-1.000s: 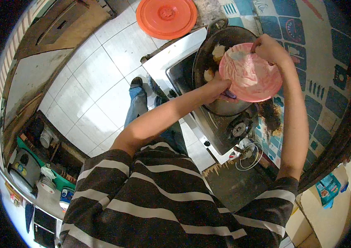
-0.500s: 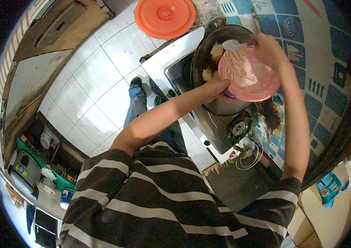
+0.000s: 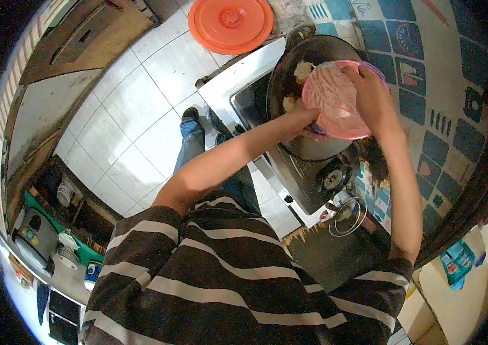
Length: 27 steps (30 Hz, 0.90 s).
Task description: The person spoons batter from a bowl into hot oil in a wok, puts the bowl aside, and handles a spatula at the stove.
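A pink bowl, its inside smeared with pale batter, is held tilted over a dark wok. My left hand is closed on the bowl's near left edge, by a purple handle. Inside the bowl, my right hand has its fingers curled down; the spoon it held a moment earlier is mostly hidden by hand and batter. Pale fried pieces lie in the wok, left of the bowl, with another piece close to my left hand.
The wok sits on a white-edged stove with a bare burner nearer me. A round orange lid lies beyond the stove. Patterned tile lines the right side, and a looped thin hose is by the stove's corner.
My right hand has moved from the bowl's far rim down into the bowl, taking the pale-coated spoon away from over the wok. My left hand stays on the bowl, which has turned slightly.
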Each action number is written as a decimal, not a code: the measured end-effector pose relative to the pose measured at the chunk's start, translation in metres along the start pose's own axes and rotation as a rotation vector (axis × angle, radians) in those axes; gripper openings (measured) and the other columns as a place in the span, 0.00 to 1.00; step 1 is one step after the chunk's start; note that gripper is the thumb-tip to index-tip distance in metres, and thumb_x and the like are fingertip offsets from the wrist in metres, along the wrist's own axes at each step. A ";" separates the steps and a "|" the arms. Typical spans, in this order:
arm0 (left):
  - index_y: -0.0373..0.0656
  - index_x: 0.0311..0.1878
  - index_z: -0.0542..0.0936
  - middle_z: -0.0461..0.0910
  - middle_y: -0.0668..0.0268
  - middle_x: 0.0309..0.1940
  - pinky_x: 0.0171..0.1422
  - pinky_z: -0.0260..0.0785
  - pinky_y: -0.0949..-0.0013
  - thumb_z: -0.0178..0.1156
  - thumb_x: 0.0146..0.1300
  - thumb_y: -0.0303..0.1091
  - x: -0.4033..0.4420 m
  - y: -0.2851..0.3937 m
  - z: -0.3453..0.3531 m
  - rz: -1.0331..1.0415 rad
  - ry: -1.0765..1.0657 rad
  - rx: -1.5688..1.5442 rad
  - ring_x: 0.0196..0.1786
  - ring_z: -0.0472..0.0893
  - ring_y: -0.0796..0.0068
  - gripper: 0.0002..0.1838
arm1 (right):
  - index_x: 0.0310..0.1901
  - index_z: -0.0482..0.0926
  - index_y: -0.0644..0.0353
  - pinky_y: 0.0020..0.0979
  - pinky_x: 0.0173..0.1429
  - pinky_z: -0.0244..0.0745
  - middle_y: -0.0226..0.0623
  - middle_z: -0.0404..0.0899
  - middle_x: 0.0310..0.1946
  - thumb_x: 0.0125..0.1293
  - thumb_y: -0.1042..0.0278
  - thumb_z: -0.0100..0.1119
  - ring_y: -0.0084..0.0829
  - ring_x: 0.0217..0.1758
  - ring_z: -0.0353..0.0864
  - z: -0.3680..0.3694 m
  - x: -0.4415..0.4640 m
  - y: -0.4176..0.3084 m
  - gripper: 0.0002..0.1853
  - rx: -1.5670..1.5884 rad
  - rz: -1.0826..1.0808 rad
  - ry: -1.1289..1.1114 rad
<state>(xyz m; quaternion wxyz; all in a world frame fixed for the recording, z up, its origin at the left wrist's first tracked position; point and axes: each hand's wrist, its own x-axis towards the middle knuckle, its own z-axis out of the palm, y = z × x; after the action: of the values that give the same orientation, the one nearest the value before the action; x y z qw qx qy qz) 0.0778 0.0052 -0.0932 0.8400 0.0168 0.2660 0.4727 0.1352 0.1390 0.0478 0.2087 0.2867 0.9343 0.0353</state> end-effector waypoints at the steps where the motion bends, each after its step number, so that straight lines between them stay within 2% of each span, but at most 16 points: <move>1: 0.44 0.66 0.57 0.71 0.60 0.57 0.51 0.79 0.57 0.44 0.69 0.36 0.001 -0.002 -0.001 0.011 -0.004 -0.001 0.56 0.76 0.61 0.23 | 0.51 0.77 0.55 0.42 0.53 0.75 0.47 0.76 0.49 0.60 0.75 0.46 0.48 0.49 0.78 -0.001 0.000 0.001 0.18 0.014 0.001 0.017; 3: 0.46 0.66 0.56 0.70 0.60 0.58 0.51 0.79 0.57 0.45 0.69 0.37 0.005 -0.002 -0.003 -0.027 -0.024 0.009 0.56 0.75 0.61 0.24 | 0.50 0.78 0.54 0.42 0.52 0.75 0.47 0.77 0.49 0.60 0.74 0.46 0.48 0.49 0.78 -0.002 -0.001 0.002 0.17 0.040 0.004 0.053; 4: 0.46 0.67 0.55 0.70 0.60 0.58 0.51 0.79 0.57 0.45 0.69 0.37 0.006 -0.002 -0.004 -0.046 -0.032 0.014 0.56 0.75 0.61 0.25 | 0.50 0.77 0.56 0.41 0.52 0.74 0.48 0.76 0.48 0.60 0.76 0.45 0.49 0.48 0.78 0.000 -0.001 0.003 0.17 0.094 0.025 0.069; 7: 0.44 0.64 0.53 0.77 0.53 0.45 0.34 0.83 0.60 0.45 0.65 0.29 0.002 -0.001 0.002 0.076 0.022 -0.039 0.34 0.83 0.59 0.25 | 0.50 0.75 0.62 0.41 0.51 0.73 0.51 0.75 0.46 0.60 0.80 0.43 0.51 0.48 0.76 0.005 -0.001 0.006 0.17 0.185 0.047 0.095; 12: 0.43 0.63 0.56 0.77 0.52 0.43 0.33 0.83 0.61 0.46 0.64 0.28 0.001 0.001 0.003 0.090 0.018 -0.034 0.33 0.84 0.59 0.24 | 0.49 0.76 0.60 0.41 0.51 0.73 0.51 0.75 0.46 0.59 0.80 0.44 0.50 0.49 0.76 0.003 0.001 0.000 0.18 -0.042 -0.043 0.040; 13: 0.43 0.62 0.56 0.78 0.53 0.43 0.32 0.83 0.61 0.46 0.64 0.28 0.003 -0.001 0.001 0.093 0.012 -0.034 0.33 0.84 0.59 0.24 | 0.49 0.76 0.60 0.42 0.51 0.73 0.51 0.75 0.46 0.58 0.80 0.44 0.50 0.49 0.76 0.005 0.001 0.000 0.18 -0.006 -0.073 0.062; 16: 0.50 0.66 0.57 0.69 0.61 0.59 0.52 0.78 0.52 0.49 0.68 0.45 0.004 -0.007 -0.007 0.043 -0.043 0.016 0.58 0.74 0.61 0.27 | 0.50 0.77 0.59 0.42 0.52 0.73 0.50 0.76 0.46 0.56 0.80 0.46 0.49 0.50 0.76 0.017 0.000 0.001 0.19 0.039 -0.131 0.078; 19: 0.51 0.66 0.57 0.69 0.62 0.60 0.51 0.78 0.52 0.53 0.65 0.50 0.009 -0.009 -0.011 0.023 -0.069 0.089 0.57 0.75 0.60 0.30 | 0.50 0.77 0.58 0.42 0.53 0.73 0.49 0.76 0.47 0.54 0.81 0.46 0.48 0.51 0.76 0.008 0.010 -0.002 0.21 0.015 -0.140 -0.023; 22: 0.52 0.66 0.57 0.67 0.63 0.61 0.50 0.79 0.52 0.56 0.62 0.55 0.004 -0.010 -0.006 0.124 -0.032 0.077 0.58 0.74 0.61 0.34 | 0.51 0.77 0.58 0.41 0.54 0.73 0.50 0.76 0.47 0.55 0.82 0.46 0.49 0.51 0.75 -0.017 0.018 -0.010 0.21 0.006 -0.153 -0.088; 24: 0.53 0.67 0.56 0.66 0.63 0.62 0.49 0.79 0.52 0.57 0.61 0.56 0.007 -0.015 -0.010 0.128 -0.044 0.049 0.58 0.74 0.61 0.36 | 0.51 0.77 0.59 0.42 0.53 0.73 0.50 0.76 0.46 0.55 0.82 0.45 0.49 0.50 0.76 -0.002 0.024 0.000 0.21 -0.113 -0.150 -0.021; 27: 0.54 0.68 0.54 0.66 0.63 0.62 0.48 0.79 0.52 0.56 0.61 0.57 0.008 -0.018 -0.013 0.113 -0.042 0.048 0.58 0.74 0.60 0.37 | 0.52 0.75 0.59 0.43 0.51 0.72 0.54 0.76 0.44 0.55 0.83 0.44 0.53 0.47 0.76 0.002 0.026 0.012 0.22 0.048 -0.089 0.060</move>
<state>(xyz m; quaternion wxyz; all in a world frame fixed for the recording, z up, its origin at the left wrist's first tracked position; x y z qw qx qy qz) 0.0897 -0.0010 -0.1129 0.8165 0.0620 0.2584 0.5125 0.1230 0.1634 0.0386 0.1752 0.2484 0.9526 0.0121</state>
